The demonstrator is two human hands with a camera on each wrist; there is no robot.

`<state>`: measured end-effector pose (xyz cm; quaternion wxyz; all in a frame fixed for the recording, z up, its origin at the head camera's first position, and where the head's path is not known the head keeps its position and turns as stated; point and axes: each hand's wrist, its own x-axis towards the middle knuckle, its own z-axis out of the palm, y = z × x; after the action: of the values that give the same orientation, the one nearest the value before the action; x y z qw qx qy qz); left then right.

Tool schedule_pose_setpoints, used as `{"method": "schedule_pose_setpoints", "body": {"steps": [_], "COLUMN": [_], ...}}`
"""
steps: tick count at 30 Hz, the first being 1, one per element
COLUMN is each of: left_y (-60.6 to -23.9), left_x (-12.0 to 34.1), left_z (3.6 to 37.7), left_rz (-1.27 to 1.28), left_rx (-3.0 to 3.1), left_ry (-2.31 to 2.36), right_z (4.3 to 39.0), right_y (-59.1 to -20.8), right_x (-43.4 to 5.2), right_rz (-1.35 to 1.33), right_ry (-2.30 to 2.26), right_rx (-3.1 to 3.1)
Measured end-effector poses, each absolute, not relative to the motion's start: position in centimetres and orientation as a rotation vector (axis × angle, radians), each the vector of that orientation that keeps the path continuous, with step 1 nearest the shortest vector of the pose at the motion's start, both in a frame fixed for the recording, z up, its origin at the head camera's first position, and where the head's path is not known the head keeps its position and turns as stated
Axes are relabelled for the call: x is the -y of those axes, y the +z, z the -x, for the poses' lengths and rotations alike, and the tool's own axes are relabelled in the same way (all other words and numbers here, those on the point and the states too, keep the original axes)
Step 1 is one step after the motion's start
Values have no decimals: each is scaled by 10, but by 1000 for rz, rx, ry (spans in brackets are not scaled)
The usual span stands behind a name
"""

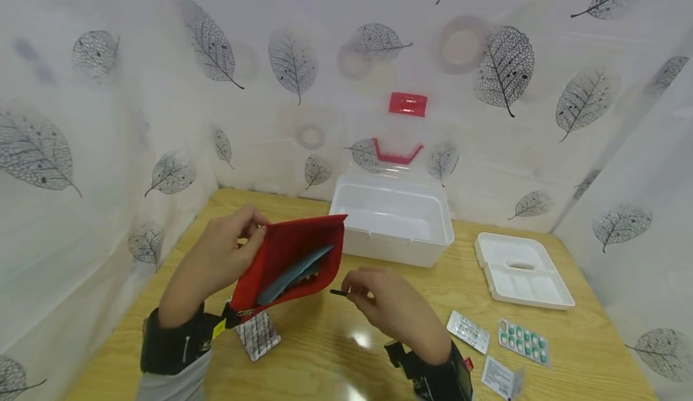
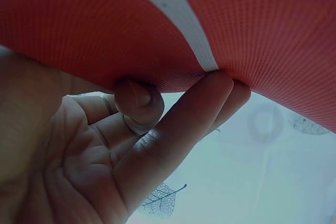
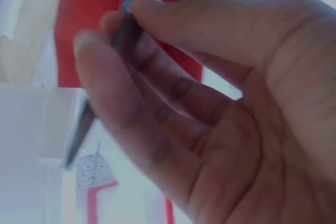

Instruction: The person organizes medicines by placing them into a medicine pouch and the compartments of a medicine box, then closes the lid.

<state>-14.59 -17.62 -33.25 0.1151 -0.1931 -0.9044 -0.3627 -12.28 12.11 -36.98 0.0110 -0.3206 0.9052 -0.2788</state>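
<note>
Above the near-left part of the pale wooden table [image 1: 303, 353], we see the flat red fabric pouch [image 1: 289, 263] held up off the surface, its open mouth tilted toward three o'clock so the grey-blue card and other contents inside can be seen and reached. The left hand [image 1: 216, 263] pinches the pouch's upper corner at nine o'clock; in the left wrist view its fingertips [image 2: 220, 85] press the red cloth [image 2: 252, 30] from beneath, which keeps the pouch spread. The right hand [image 1: 390, 305], just at four o'clock of the pouch mouth, pinches a thin dark stick-like item [image 1: 340, 293] between thumb and fingers; the blur in the right wrist view keeps us from naming it.

Under the pouch lies a silver blister strip [image 1: 258, 336]. At twelve o'clock stands the open white plastic box with a red handle [image 1: 392, 223], its white inner tray [image 1: 522, 269] set aside at two o'clock. More blister packs [image 1: 522, 341] lie at four o'clock, within easy reach.
</note>
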Motion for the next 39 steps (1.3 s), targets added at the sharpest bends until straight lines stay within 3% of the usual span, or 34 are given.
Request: {"method": "schedule_pose_setpoints", "body": {"steps": [12, 19, 27, 39], "left_y": [-331, -330, -332, -334], "left_x": [173, 173, 174, 174], "left_z": [146, 147, 146, 148], "left_rz": [606, 622, 645, 633], "left_rx": [2645, 2652, 2628, 2654], "left_ry": [-1056, -1087, -1109, -1093], "right_z": [117, 122, 134, 154], "right_y": [-371, -381, -387, -394], "right_x": [-98, -75, -62, -45], "right_rz": [1295, 1476, 1346, 1376], "right_ry": [-1236, -1190, -1066, -1076], "right_rx": [-2925, -2995, -3074, -3059]}}
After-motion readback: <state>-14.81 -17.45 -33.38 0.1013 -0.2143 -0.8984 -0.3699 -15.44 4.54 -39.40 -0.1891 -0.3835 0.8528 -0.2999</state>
